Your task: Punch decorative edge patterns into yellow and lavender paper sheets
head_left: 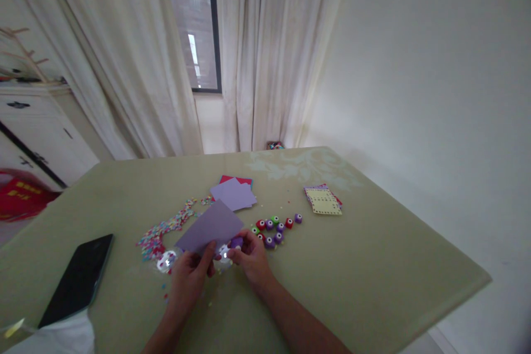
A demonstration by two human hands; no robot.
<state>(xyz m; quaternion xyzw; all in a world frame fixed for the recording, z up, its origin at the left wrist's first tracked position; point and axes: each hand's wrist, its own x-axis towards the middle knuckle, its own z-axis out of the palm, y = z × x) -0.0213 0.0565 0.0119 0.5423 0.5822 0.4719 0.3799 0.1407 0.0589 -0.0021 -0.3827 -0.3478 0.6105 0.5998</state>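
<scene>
My left hand (pixel 189 274) pinches the lower edge of a purple card (pixel 212 225) with its thumb on top. My right hand (pixel 254 259) is closed on a small purple craft punch (pixel 237 242) at the card's lower right edge. Whether the card sits inside the punch's slot I cannot tell. Shiny clear plastic (pixel 224 253) shows between the hands, and another clear plastic piece (pixel 167 260) lies left of my left hand. Just beyond my right hand stand several red, green and purple punches (pixel 279 236) with round white-and-dark tops.
Coloured paper confetti (pixel 160 235) spreads across the left of the table (pixel 352 271). Purple and red cards (pixel 234 193) lie behind. Cards with punched holes (pixel 326 201) are stacked at right. A black phone (pixel 78 276) and white tissue (pixel 68 337) lie at near left.
</scene>
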